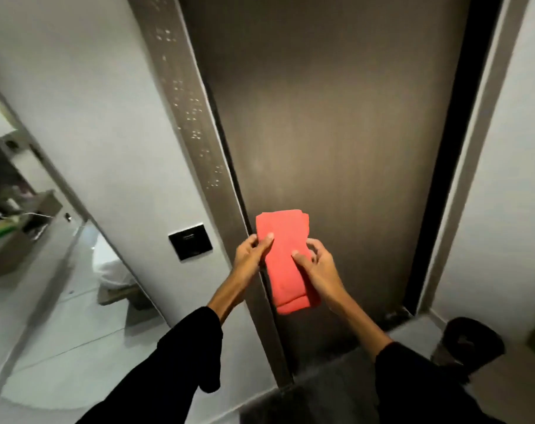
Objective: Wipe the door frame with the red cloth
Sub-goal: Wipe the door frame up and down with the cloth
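Note:
A folded red cloth [283,255] is held flat in front of a dark brown door [336,117]. My left hand [250,255] grips its left edge with the thumb on top. My right hand [316,264] grips its right edge, thumb on top too. Both arms wear black sleeves. The brown door frame [195,117] runs up the left side of the door, speckled with small light spots. The frame's right side [474,148] stands past a dark gap. The cloth is held clear of the frame, just right of its left strip.
A black switch plate [190,241] sits on the white wall left of the frame. A mirror [30,240] at far left reflects a cluttered shelf. A dark round bin [471,341] stands on the floor at lower right. A dark mat [321,393] lies at the door's foot.

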